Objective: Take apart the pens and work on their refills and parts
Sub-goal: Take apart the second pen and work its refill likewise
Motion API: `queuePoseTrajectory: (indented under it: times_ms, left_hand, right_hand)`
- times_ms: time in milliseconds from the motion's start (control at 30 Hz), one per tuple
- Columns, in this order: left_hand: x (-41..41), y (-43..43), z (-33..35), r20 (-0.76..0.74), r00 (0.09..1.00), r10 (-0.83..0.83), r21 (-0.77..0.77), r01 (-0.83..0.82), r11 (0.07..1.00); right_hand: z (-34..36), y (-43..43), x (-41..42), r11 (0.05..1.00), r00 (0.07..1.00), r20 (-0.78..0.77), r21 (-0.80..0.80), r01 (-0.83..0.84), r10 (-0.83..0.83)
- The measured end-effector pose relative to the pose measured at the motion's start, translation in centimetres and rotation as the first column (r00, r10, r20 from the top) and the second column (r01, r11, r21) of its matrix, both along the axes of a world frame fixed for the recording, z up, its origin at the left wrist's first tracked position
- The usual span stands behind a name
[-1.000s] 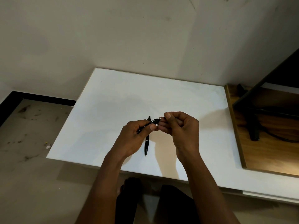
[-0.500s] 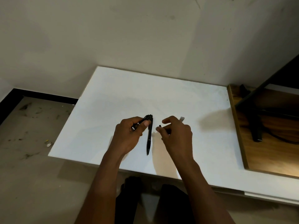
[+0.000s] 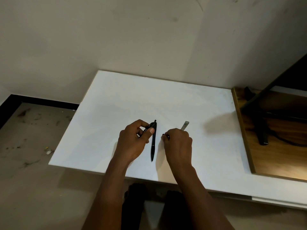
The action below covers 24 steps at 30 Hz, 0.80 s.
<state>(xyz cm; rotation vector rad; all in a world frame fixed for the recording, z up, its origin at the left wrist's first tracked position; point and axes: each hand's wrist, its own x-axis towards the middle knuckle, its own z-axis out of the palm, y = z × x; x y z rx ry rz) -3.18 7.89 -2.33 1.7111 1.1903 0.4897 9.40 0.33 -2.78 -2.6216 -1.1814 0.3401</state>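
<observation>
A whole black pen (image 3: pixel 153 145) lies on the white table (image 3: pixel 174 100), pointing toward me, between my two hands. My left hand (image 3: pixel 134 141) is closed on a short black pen barrel (image 3: pixel 150 126), its thumb pressed on top. My right hand (image 3: pixel 178 143) rests low on the table, curled around a clear refill (image 3: pixel 184 126) whose far end sticks out past the knuckles. A small dark part (image 3: pixel 164 134) shows at its fingertips; what it is cannot be told.
A wooden desk (image 3: pixel 272 156) butts against the table's right side, carrying a black stand foot (image 3: pixel 261 130) and a cable. The wall stands right behind the table. The floor drops away at the left, and my legs are under the near edge.
My hands pulled apart and sank to the table. The refill came out of the barrel with my right hand, while the barrel stayed in my left.
</observation>
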Motion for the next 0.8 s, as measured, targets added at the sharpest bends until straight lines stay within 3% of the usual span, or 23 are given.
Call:
queuePoseTrajectory:
  times_ms: [133, 200, 300, 400, 633, 800]
  left_hand:
    - [0.0, 0.0, -0.1, 0.002, 1.0, -0.01, -0.004, 0.01, 1.0]
    - [0.1, 0.0, 0.0, 0.006, 1.0, -0.018, -0.006, 0.018, 1.0]
    - [0.2, -0.1, 0.1, 0.01, 0.999, -0.042, -0.008, 0.042, 0.999]
    - [0.4, -0.3, 0.3, 0.01, 0.997, -0.082, -0.01, 0.082, 0.997]
    - [0.4, -0.5, 0.8, 0.048, 0.992, -0.118, -0.056, 0.12, 0.991]
    - [0.5, -0.5, 0.8, 0.067, 0.988, -0.136, -0.059, 0.14, 0.988]
  right_hand:
    - [0.4, -0.2, 0.0, 0.988, 0.997, -0.06, 0.149, 0.049, -0.04]
    - [0.8, -0.3, 0.2, 0.931, 0.968, -0.245, 0.336, 0.144, -0.061]
    - [1.5, -0.6, 0.6, 0.822, 0.779, -0.627, 0.448, 0.351, 0.009]
    - [2.1, -0.9, 1.1, 0.788, 0.554, -0.826, 0.409, 0.46, 0.106]
    - [2.1, -1.5, 1.9, 0.781, 0.441, -0.882, 0.391, 0.487, 0.167]
    - [2.0, -1.5, 1.9, 0.767, 0.466, -0.867, 0.417, 0.488, 0.176]
